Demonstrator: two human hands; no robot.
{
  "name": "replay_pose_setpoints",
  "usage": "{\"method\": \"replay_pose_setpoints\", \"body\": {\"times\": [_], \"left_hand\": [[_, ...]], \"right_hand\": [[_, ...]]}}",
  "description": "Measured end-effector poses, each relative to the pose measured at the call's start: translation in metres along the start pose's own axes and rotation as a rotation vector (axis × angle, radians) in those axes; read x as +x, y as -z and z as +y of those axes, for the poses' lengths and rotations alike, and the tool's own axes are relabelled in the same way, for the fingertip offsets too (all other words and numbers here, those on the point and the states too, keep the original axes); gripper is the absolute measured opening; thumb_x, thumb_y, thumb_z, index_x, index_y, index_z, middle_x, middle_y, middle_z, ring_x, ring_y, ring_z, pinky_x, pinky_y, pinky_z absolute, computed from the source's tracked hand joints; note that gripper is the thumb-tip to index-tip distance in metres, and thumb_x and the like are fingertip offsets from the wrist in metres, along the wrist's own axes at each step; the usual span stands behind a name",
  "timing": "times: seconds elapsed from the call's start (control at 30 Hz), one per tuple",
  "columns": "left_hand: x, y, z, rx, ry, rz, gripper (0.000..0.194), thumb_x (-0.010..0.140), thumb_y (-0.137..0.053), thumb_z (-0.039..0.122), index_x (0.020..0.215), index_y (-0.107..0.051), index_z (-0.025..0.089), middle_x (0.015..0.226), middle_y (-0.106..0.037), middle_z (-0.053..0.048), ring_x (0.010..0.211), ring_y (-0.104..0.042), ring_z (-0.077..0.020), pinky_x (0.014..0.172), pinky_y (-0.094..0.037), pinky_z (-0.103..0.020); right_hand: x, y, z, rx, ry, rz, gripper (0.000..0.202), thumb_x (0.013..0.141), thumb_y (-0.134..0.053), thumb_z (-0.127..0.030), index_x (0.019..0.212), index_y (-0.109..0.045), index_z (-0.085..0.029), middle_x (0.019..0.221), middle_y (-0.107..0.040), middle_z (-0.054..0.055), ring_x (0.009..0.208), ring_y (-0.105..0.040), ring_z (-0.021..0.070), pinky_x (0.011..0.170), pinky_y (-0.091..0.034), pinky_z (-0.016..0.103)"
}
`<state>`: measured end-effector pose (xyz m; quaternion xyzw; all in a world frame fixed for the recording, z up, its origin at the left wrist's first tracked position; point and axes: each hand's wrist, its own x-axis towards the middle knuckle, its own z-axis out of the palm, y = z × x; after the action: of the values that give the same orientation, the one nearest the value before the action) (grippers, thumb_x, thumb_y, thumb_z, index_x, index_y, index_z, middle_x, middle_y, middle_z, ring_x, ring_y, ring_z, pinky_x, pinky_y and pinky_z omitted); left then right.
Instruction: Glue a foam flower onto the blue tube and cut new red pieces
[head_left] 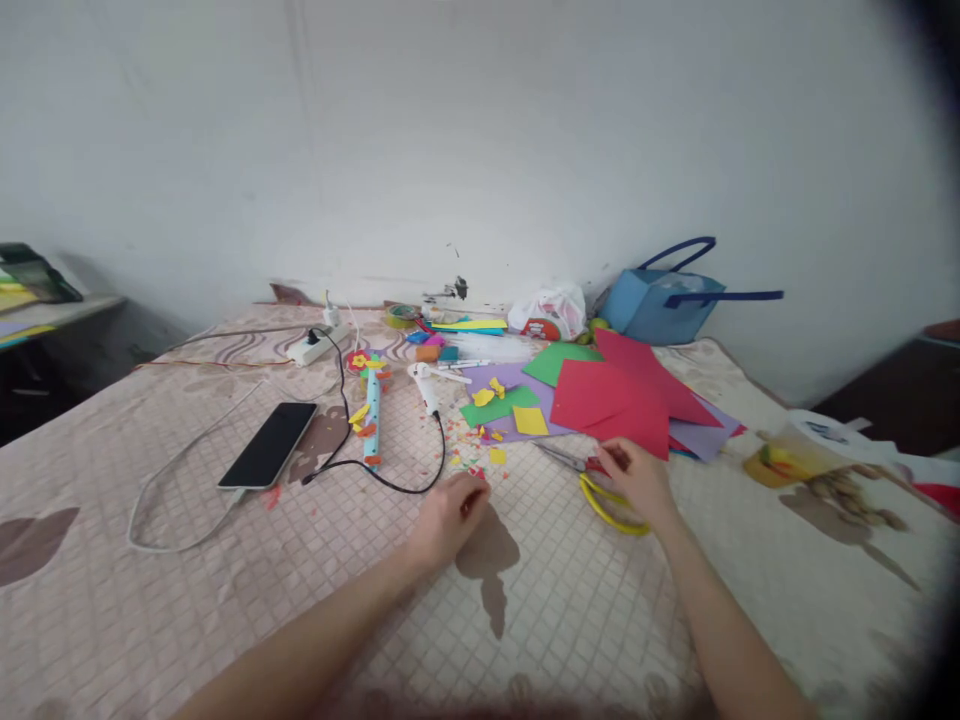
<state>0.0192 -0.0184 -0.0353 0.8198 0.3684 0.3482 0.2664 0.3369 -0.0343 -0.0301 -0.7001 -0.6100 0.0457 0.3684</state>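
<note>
My left hand [448, 517] rests on the tablecloth with its fingers curled together; whatever they may hold is hidden. Small red and yellow paper scraps lie just beyond it. Over a pair of scissors [611, 503] with yellow and red handles, my right hand [639, 482] has thumb and fingers closed at the red part near the pivot. The scissors' blades point left and away from me. Beyond them are red paper sheets [611, 395], a green paper piece [501, 404], and a yellow paper square [530, 421].
Left of the papers, a white glue gun [425, 388] trails a black cord beside a decorated blue paper strip [373, 410]. A phone [268, 446] is plugged into a white cable. Behind stand a power strip [319, 345] and a blue bag [660, 305]; a tape roll [814, 445] lies right.
</note>
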Motion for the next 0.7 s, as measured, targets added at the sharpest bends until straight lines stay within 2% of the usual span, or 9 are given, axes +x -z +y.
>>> {"method": "replay_pose_setpoints", "body": {"times": [0.07, 0.17, 0.27, 0.37, 0.43, 0.53, 0.7], "left_hand": [[0.007, 0.002, -0.007, 0.03, 0.066, 0.057, 0.015, 0.084, -0.045, 0.021, 0.094, -0.057, 0.018, 0.088, -0.06, -0.005, 0.072, -0.058, -0.0126, 0.067, -0.047, -0.025], [0.017, 0.002, -0.013, 0.12, 0.109, 0.014, 0.019, 0.08, -0.051, 0.021, 0.099, -0.055, 0.019, 0.097, -0.056, -0.006, 0.065, -0.056, -0.0109, 0.064, -0.047, -0.025], [0.031, -0.002, -0.009, 0.227, 0.113, -0.014, 0.018, 0.08, -0.051, 0.022, 0.098, -0.055, 0.02, 0.101, -0.056, -0.006, 0.071, -0.058, -0.0134, 0.068, -0.047, -0.027], [0.05, -0.008, -0.004, 0.288, 0.173, -0.02, 0.021, 0.081, -0.049, 0.021, 0.1, -0.056, 0.019, 0.104, -0.056, -0.007, 0.08, -0.059, -0.0169, 0.071, -0.046, -0.029], [0.063, -0.012, -0.002, 0.291, 0.192, -0.029, 0.02, 0.077, -0.052, 0.02, 0.096, -0.058, 0.018, 0.1, -0.057, -0.008, 0.085, -0.059, -0.0201, 0.073, -0.045, -0.031], [0.078, -0.018, -0.004, 0.268, 0.217, -0.048, 0.017, 0.068, -0.061, 0.017, 0.084, -0.061, 0.016, 0.093, -0.058, -0.009, 0.08, -0.059, -0.0215, 0.071, -0.045, -0.032], [0.081, -0.022, -0.008, 0.147, 0.209, -0.034, 0.006, 0.065, -0.059, 0.011, 0.069, -0.058, 0.016, 0.079, -0.06, -0.005, 0.075, -0.057, -0.018, 0.069, -0.044, -0.029]], "right_hand": [[-0.011, -0.001, 0.01, 0.013, 0.011, -0.046, 0.028, 0.076, -0.055, -0.048, 0.076, -0.06, -0.02, 0.073, -0.066, 0.006, 0.065, -0.06, 0.0199, 0.062, -0.046, 0.032], [-0.018, -0.004, 0.016, 0.04, 0.034, -0.068, 0.028, 0.074, -0.058, -0.047, 0.079, -0.06, -0.02, 0.078, -0.066, 0.007, 0.069, -0.06, 0.0207, 0.063, -0.047, 0.033], [-0.018, -0.004, 0.019, 0.034, 0.033, -0.017, 0.028, 0.075, -0.056, -0.047, 0.08, -0.06, -0.019, 0.077, -0.065, 0.008, 0.069, -0.059, 0.021, 0.064, -0.047, 0.034], [-0.016, -0.001, 0.022, 0.013, 0.021, 0.051, 0.028, 0.077, -0.053, -0.046, 0.081, -0.059, -0.018, 0.074, -0.064, 0.007, 0.068, -0.059, 0.0207, 0.064, -0.046, 0.033], [-0.016, 0.0, 0.022, 0.001, 0.018, 0.077, 0.027, 0.078, -0.052, -0.045, 0.081, -0.059, -0.018, 0.074, -0.064, 0.007, 0.068, -0.059, 0.0208, 0.064, -0.045, 0.033], [-0.017, -0.001, 0.019, -0.003, 0.023, 0.099, 0.026, 0.079, -0.05, -0.043, 0.08, -0.059, -0.018, 0.076, -0.064, 0.008, 0.07, -0.058, 0.0207, 0.065, -0.045, 0.033], [-0.018, -0.003, 0.012, 0.001, 0.046, 0.115, 0.026, 0.081, -0.048, -0.042, 0.08, -0.06, -0.018, 0.076, -0.064, 0.008, 0.069, -0.058, 0.0203, 0.067, -0.044, 0.033]]}}
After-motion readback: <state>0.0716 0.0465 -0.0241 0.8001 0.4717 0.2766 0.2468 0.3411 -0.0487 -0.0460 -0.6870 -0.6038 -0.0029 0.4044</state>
